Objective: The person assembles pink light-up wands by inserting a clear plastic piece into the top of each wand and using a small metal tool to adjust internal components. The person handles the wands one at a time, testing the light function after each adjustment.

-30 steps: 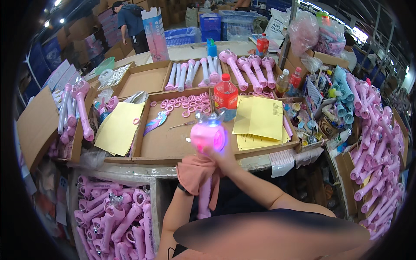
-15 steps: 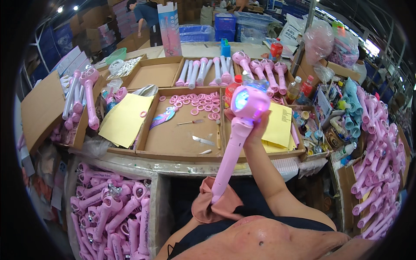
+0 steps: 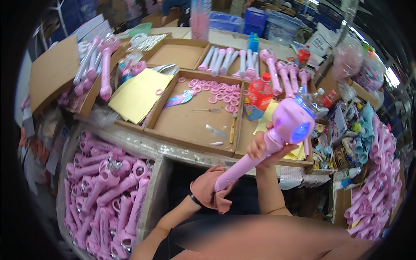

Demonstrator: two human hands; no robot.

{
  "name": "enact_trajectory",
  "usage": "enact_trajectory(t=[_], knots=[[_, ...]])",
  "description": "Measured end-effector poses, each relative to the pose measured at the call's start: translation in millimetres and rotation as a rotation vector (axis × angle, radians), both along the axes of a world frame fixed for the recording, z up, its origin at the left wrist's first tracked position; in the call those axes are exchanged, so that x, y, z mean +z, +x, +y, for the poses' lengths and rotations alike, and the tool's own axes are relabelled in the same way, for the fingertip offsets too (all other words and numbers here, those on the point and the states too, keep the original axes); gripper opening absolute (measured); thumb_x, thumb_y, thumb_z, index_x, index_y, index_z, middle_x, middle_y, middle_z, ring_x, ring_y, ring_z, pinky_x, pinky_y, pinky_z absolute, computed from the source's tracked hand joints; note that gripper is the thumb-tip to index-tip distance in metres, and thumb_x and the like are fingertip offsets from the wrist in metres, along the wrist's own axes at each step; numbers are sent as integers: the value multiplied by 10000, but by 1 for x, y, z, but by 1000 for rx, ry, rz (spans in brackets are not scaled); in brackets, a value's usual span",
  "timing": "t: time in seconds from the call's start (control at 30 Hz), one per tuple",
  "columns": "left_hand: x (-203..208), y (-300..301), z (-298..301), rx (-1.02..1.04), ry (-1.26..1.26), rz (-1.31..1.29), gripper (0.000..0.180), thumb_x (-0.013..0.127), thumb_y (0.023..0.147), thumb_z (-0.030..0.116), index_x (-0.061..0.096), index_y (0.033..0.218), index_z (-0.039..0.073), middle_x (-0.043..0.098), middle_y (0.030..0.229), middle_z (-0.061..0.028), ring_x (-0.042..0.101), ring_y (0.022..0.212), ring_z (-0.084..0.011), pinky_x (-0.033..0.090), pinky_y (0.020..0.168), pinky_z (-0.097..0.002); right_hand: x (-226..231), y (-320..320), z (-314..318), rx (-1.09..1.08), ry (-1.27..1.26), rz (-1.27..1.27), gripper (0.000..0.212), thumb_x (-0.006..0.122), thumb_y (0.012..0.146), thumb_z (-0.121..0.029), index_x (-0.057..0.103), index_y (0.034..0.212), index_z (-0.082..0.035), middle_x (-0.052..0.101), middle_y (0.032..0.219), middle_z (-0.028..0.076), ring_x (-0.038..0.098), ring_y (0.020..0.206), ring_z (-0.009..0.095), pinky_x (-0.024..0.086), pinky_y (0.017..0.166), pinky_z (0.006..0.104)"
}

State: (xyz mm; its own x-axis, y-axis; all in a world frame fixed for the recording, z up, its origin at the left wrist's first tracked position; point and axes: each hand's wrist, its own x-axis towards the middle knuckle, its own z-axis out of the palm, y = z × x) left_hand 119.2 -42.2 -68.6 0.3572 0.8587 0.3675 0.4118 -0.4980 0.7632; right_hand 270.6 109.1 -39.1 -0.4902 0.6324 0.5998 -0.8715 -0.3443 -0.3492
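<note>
A pink toy wand (image 3: 247, 170) slants up to the right in front of me, its round head glowing blue-violet and topped with a clear piece. Just below that head, my right hand (image 3: 262, 149) has its fingers wrapped round the neck. A dusty-pink cloth (image 3: 210, 188) is bunched about the wand's lower end. My left hand (image 3: 193, 204) grips that end through the cloth, which hides most of its fingers. Behind the wand, a cardboard tray (image 3: 186, 130) holds pink rings (image 3: 221, 92), a screwdriver (image 3: 207, 110), a blade and a purple-blue wing-shaped piece (image 3: 178, 99).
Finished-looking pink wands fill a bin (image 3: 157, 186) at lower left. More pink wand parts (image 3: 377, 182) are heaped at right. A red-capped bottle (image 3: 258, 97) stands behind the wand. Yellow sheets (image 3: 138, 97) lie on the left, and wand handles (image 3: 221, 60) rest in a back tray.
The wand has tipped rightward, its head now lower and turned so the lit window faces right. Right-hand fingers have come round its neck. More of my left forearm shows; the whole view has shifted.
</note>
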Motion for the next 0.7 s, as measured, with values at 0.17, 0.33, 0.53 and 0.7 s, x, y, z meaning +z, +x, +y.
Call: enact_trajectory(t=[0.17,0.33,0.53,0.7], knots=[[-17,15,-6,452,-302,-518,163,651,903,136,616,962,-12,678,820,-101,643,710,-214,502,683,-291,1,-16,-9,-441,-81,-333,1129,554,716,-883,298,1517,-130,552,802,76,582,568,181,475,494,351],[-25,17,-2,429,-273,-496,221,596,964,179,555,1043,-24,608,817,-87,613,683,-169,485,608,-278,-19,-25,-15,-350,-162,-384,520,588,937,-611,468,1143,-150,474,762,27,491,548,130,470,547,317],[-10,35,-16,122,-905,-872,178,673,912,67,626,1054,-29,651,836,-102,665,771,-190,541,598,-319,-31,-26,-8,226,-201,-149,470,542,999,-522,495,1195,-98,455,715,0,472,495,107,458,507,289],[-11,24,-6,172,-271,-982,322,549,1013,123,514,1266,-74,657,1059,-160,665,967,-207,528,939,-351,-16,0,1,-86,-285,-608,365,608,977,-319,491,1219,-72,514,695,48,549,502,160,490,478,313]])
